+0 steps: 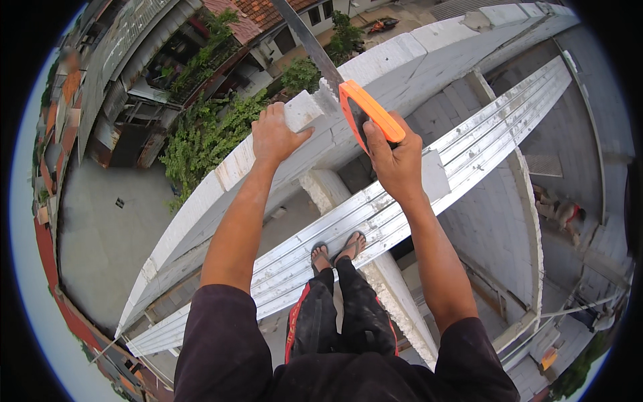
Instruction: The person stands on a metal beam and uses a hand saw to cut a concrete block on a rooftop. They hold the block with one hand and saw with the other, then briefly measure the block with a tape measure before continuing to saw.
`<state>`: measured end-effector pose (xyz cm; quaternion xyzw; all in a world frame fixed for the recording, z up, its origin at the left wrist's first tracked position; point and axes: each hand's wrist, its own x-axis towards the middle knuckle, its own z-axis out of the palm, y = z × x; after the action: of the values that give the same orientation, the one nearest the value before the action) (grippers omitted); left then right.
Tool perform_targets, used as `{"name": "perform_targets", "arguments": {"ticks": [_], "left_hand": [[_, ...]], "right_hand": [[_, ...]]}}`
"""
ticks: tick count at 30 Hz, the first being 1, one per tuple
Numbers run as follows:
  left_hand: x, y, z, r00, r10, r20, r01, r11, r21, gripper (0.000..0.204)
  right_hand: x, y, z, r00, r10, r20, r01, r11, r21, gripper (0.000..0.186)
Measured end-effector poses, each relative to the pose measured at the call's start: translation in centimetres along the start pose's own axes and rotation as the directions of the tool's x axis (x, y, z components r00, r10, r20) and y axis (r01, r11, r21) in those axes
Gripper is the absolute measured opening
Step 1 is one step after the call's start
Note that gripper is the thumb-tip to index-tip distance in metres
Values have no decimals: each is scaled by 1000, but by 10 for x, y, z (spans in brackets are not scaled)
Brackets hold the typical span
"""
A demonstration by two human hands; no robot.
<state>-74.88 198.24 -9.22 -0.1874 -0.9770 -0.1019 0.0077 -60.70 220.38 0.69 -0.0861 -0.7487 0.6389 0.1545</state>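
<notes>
My right hand (398,157) is closed round the orange and black handle of a hand saw (370,115). The saw's long grey blade reaches up and away to the left, over the top of a pale block wall (385,63). Beside the blade, a light block (303,110) has a rough, notched edge where the blade meets the wall. My left hand (278,134) rests on the wall top just left of that block, thumb stretched out toward it and fingers over the top. It holds no tool.
Under my sandalled feet (338,249) runs a ribbed metal plank (469,144) with a flat grey piece (436,175) on it. Deep rooms between block walls (529,228) lie below. Another person (562,213) is down at the right. Beyond the wall are bushes (207,144) and a paved yard (114,234).
</notes>
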Motion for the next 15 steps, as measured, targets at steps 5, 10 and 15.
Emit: {"name": "perform_targets", "arguments": {"ticks": [5,10,15], "left_hand": [[3,7,-9,1000,11,9,-11,1000,-1,87],[2,2,-4,1000,-5,29,6,1000,-16,80],[4,1,-6,999,-17,46,17,1000,2,81]], "right_hand": [[17,36,-4,996,66,55,-58,990,-125,36],[14,17,4,998,33,56,-23,985,-173,28],[13,15,14,1000,-10,-8,10,1000,-9,25]]}}
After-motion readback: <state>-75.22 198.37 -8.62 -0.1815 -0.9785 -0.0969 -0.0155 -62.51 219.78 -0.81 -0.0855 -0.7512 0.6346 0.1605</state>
